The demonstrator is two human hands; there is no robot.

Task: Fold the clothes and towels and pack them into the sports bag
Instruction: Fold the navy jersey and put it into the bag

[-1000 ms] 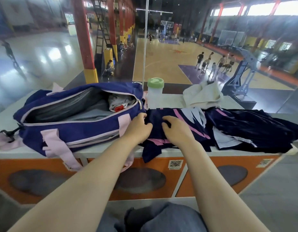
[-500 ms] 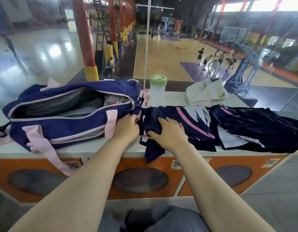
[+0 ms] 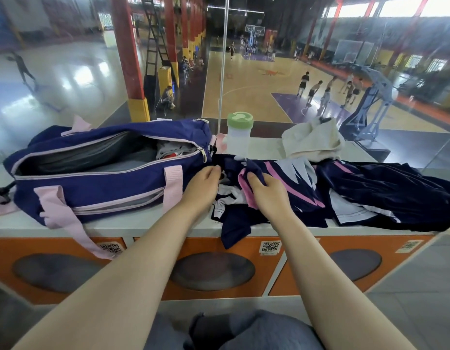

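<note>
Head view, near to far: my left hand (image 3: 202, 184) and right hand (image 3: 268, 192) both pinch the navy-and-pink jersey (image 3: 289, 188) on the white countertop (image 3: 143, 223), just beside the open sports bag (image 3: 100, 170). Risk: the overhanging hem may drag the jersey off the edge. QR stickers (image 3: 270, 246) on the orange lockers (image 3: 307, 251); text unreadable
</note>
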